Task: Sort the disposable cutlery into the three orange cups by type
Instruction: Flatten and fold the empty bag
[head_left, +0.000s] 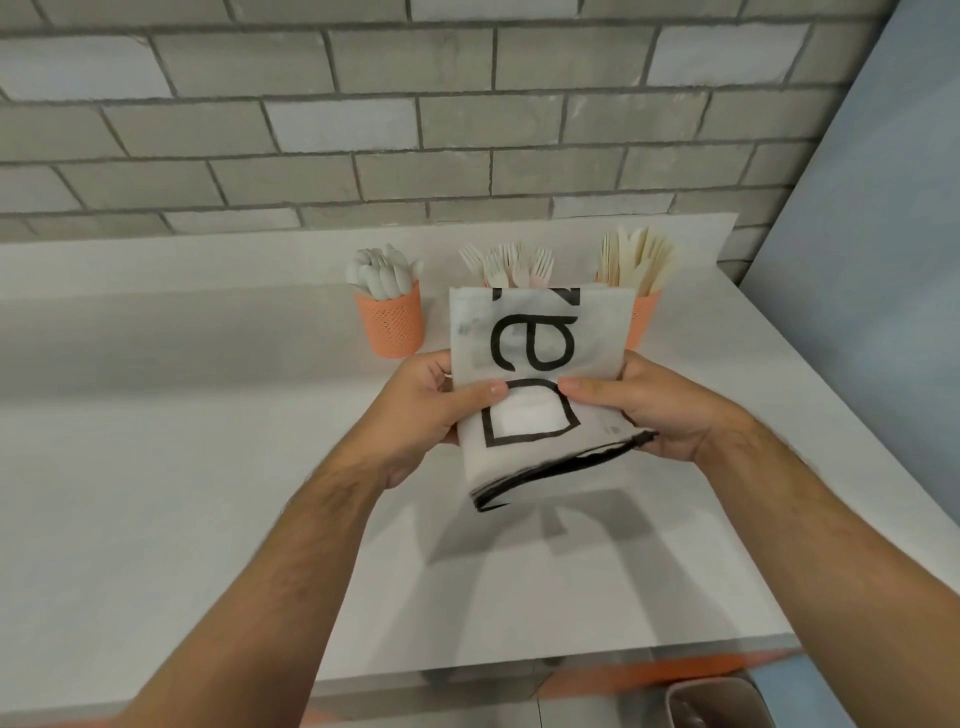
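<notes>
We judge the sorting done: spoons (385, 275), forks (511, 265) and knives (639, 260) each fill one orange cup (390, 325) on the worktop (208, 441); our left hand (434, 410) and right hand (657, 402) both grip a folded bag (540, 374); no loose cutlery shows.

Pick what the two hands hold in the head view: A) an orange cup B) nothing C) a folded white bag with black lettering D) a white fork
C: the left hand and the right hand both grip a folded white bag with black lettering, held above the counter in front of the orange cups already filled with cutlery.
</notes>
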